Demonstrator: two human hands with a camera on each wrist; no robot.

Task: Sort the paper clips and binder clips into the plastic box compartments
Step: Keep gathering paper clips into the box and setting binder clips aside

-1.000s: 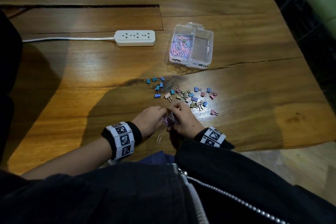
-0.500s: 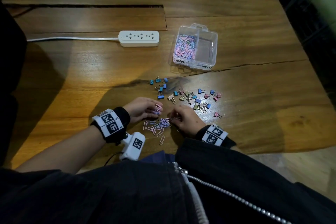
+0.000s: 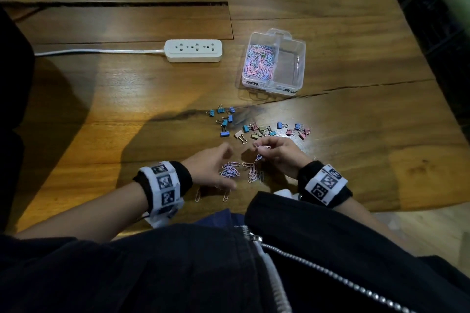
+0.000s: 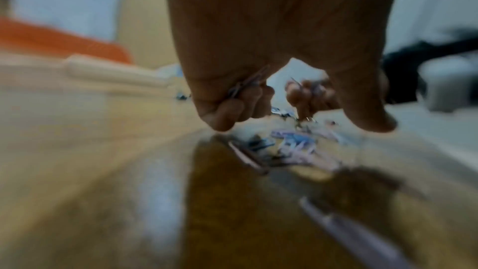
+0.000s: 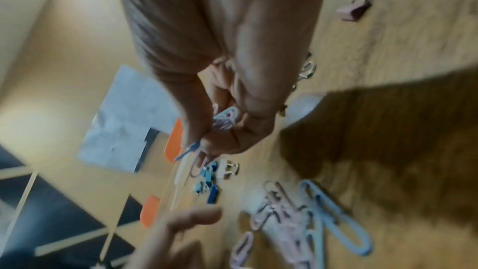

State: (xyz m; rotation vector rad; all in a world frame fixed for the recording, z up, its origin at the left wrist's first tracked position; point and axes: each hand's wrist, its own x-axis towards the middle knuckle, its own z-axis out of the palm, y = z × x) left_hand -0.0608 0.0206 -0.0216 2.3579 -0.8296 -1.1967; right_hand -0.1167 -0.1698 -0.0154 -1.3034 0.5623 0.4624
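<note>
A clear two-compartment plastic box point(image 3: 292, 68) stands on the wooden table; its left compartment holds a heap of pastel paper clips point(image 3: 259, 61) and the right one looks bare. Coloured binder clips point(image 3: 262, 131) lie scattered in front of it. Near the front edge is a small pile of loose paper clips point(image 3: 254, 173) point(image 5: 292, 224). My right hand point(image 3: 264, 148) point(image 5: 222, 122) pinches a few paper clips just above that pile. My left hand point(image 3: 216, 168) point(image 4: 248, 97) is cupped left of the pile, fingers curled with a clip tucked against them; this view is blurred.
A white power strip point(image 3: 193, 50) with its cable lies at the back left. A separate cluster of blue binder clips point(image 3: 223, 119) sits left of the rest. Two stray paper clips point(image 3: 225, 195) lie by my left wrist. The table edge runs along the right.
A second ago both hands held one bunch of paper clips together. The bunch now lies spread on the table, the hands have parted, and the right has risen with a few clips.
</note>
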